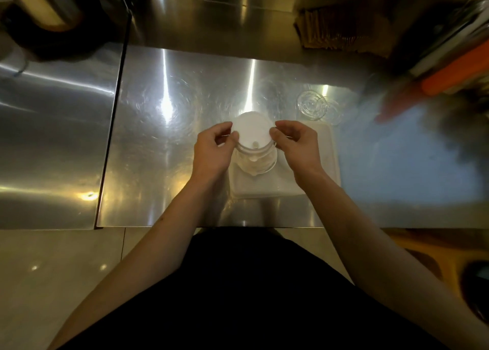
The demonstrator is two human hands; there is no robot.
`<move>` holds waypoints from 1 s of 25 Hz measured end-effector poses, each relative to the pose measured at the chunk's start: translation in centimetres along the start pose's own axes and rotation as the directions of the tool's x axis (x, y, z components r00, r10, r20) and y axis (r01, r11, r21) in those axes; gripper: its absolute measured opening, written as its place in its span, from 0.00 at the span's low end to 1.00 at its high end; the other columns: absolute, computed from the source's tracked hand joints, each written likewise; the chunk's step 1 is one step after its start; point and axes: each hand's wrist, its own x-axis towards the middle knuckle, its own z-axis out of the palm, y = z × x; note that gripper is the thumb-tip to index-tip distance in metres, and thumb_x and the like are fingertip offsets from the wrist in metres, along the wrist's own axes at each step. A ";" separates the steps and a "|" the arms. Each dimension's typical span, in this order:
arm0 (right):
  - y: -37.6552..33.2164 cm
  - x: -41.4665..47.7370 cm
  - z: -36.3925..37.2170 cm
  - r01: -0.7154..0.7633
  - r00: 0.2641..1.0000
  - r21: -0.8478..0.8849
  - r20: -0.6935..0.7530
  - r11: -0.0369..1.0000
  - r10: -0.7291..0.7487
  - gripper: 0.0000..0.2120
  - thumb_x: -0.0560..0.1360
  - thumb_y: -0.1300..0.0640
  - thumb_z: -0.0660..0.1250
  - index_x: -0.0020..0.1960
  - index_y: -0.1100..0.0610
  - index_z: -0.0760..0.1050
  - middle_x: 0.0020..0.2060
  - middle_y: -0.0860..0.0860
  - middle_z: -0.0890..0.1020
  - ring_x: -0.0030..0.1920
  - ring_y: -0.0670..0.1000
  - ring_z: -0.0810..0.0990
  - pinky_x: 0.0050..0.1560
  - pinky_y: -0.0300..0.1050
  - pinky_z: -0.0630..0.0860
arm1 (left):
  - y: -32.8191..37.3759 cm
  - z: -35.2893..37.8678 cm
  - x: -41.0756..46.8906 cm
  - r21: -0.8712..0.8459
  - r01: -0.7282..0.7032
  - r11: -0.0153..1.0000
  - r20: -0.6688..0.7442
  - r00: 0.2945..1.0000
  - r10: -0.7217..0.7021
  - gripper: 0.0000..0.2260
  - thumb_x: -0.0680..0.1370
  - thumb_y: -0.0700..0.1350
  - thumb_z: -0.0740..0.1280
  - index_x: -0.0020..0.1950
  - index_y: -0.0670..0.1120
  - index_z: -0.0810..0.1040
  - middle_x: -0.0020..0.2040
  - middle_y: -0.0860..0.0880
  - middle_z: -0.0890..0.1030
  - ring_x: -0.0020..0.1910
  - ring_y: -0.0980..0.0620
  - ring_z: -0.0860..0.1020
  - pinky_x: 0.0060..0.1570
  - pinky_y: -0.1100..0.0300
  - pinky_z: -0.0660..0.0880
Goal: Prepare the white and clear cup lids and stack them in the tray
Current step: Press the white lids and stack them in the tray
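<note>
On a stainless steel counter [164,137] streaked with light glare, the left hand [211,151] and right hand [297,145] pinch opposite edges of a white cup lid [251,132] atop a lid stack [255,161] standing in a white tray [312,180]. Clear lids [312,104] lie on the steel just beyond the tray, and pale floor tiles [53,265] show below the counter edge.

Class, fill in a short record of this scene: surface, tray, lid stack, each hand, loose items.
surface: steel counter
tray: white, on counter
lid stack: white lids, over tray
left hand: pinching stack's left edge
right hand: pinching stack's right edge
loose items: clear lids behind tray
</note>
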 end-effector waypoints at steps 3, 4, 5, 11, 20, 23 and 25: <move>0.4 -0.5 -0.2 0.001 1.000 -0.003 -0.008 1.000 -0.001 0.11 0.73 0.56 0.72 0.55 0.55 0.80 0.48 0.49 0.84 0.51 0.48 0.82 0.58 0.53 0.80 | 0.0 0.0 -0.8 0.012 -0.027 1.000 0.022 0.999 0.026 0.15 0.78 0.44 0.67 0.64 0.47 0.79 0.60 0.50 0.82 0.57 0.54 0.80 0.62 0.51 0.77; 0.6 -0.6 -0.2 0.003 1.000 -0.005 -0.010 1.000 -0.003 0.11 0.73 0.56 0.72 0.55 0.55 0.80 0.48 0.50 0.84 0.51 0.48 0.82 0.58 0.53 0.80 | 0.0 0.1 -0.9 0.020 -0.026 0.999 0.024 0.999 0.026 0.15 0.78 0.44 0.67 0.64 0.47 0.78 0.60 0.50 0.82 0.57 0.54 0.80 0.63 0.51 0.77; 0.9 -0.7 -0.4 0.005 1.000 -0.001 -0.010 1.000 -0.005 0.11 0.73 0.56 0.72 0.55 0.56 0.80 0.48 0.50 0.84 0.51 0.49 0.82 0.58 0.53 0.80 | 0.0 0.1 -1.1 0.021 -0.025 0.999 0.025 0.999 0.024 0.15 0.78 0.44 0.67 0.65 0.47 0.78 0.60 0.50 0.82 0.57 0.54 0.80 0.63 0.52 0.76; 2.0 -0.2 -1.3 0.015 0.999 -0.014 0.053 1.000 -0.014 0.07 0.73 0.56 0.72 0.51 0.50 0.80 0.46 0.46 0.84 0.50 0.46 0.82 0.57 0.53 0.80 | 0.3 1.7 -1.7 0.161 -0.014 0.987 -0.028 0.999 0.019 0.16 0.79 0.44 0.66 0.67 0.45 0.76 0.65 0.48 0.80 0.60 0.51 0.79 0.60 0.60 0.73; 4.2 0.6 -1.9 -0.028 0.991 -0.040 0.129 0.999 0.033 0.11 0.72 0.55 0.72 0.55 0.52 0.81 0.48 0.50 0.84 0.51 0.49 0.83 0.58 0.55 0.79 | 0.0 3.6 -2.3 0.432 -0.057 0.900 -0.024 0.997 0.075 0.15 0.80 0.44 0.62 0.66 0.43 0.77 0.62 0.45 0.81 0.60 0.47 0.80 0.64 0.54 0.73; 4.4 1.0 -1.9 -0.020 0.990 -0.064 0.135 0.998 0.029 0.11 0.72 0.55 0.71 0.55 0.52 0.80 0.46 0.47 0.84 0.50 0.47 0.83 0.57 0.54 0.80 | -0.4 3.8 -2.0 0.488 -0.052 0.871 -0.022 0.997 0.072 0.17 0.80 0.44 0.61 0.69 0.45 0.74 0.64 0.45 0.80 0.61 0.45 0.78 0.64 0.47 0.74; 4.5 1.2 -1.8 -0.026 0.989 -0.081 0.143 0.996 0.038 0.12 0.73 0.55 0.71 0.56 0.52 0.80 0.46 0.47 0.83 0.49 0.47 0.83 0.57 0.54 0.80 | -0.5 4.0 -2.0 0.529 -0.058 0.847 -0.019 0.997 0.080 0.17 0.80 0.45 0.60 0.70 0.46 0.73 0.63 0.45 0.80 0.61 0.43 0.77 0.62 0.44 0.74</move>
